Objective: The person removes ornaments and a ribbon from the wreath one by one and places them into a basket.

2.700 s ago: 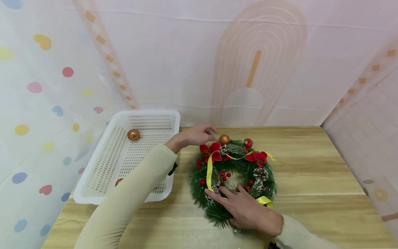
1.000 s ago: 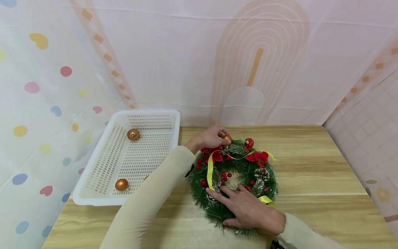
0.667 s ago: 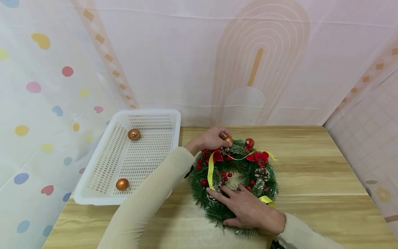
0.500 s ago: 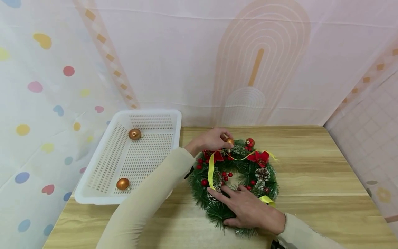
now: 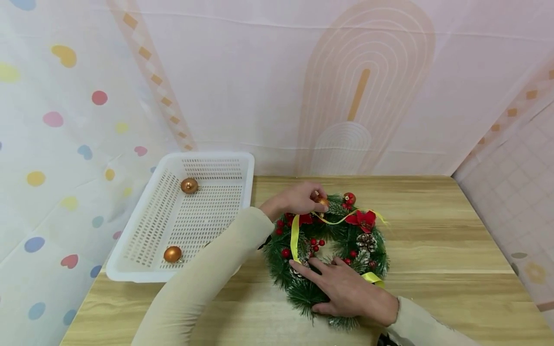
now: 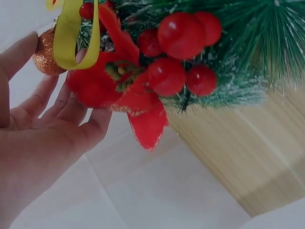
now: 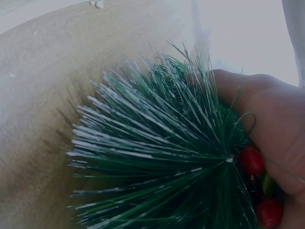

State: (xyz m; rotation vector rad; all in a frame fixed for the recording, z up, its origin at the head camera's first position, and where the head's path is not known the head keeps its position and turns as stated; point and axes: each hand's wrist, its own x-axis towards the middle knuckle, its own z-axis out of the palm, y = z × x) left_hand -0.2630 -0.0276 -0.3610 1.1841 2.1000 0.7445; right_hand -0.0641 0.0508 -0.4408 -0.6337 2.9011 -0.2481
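Note:
A green Christmas wreath [image 5: 278, 264] with red poinsettias, berries, pine cones and a loose yellow ribbon [image 5: 295, 238] lies on the table. At its far edge my left hand [image 5: 297, 198] pinches a glittery copper bauble [image 5: 322, 201] between thumb and fingers. The left wrist view shows the bauble [image 6: 46, 56] beside a ribbon loop [image 6: 66, 36] and a red poinsettia [image 6: 95, 83]. My right hand [image 5: 346, 290] grips the near side of the wreath, fingers over the top. Its thumb [image 7: 238, 86] lies along the outer needles in the right wrist view.
To the left stands a white perforated plastic basket [image 5: 250, 178] holding a copper bauble [image 5: 189, 186] at the back and another bauble [image 5: 172, 254] nearer the front. The wooden table [image 5: 441, 250] runs up to a patterned cloth backdrop [image 5: 268, 96].
My left hand, apart from the bauble at first, has taken hold of it and shifted it slightly right and nearer. The right hand has stayed on the wreath.

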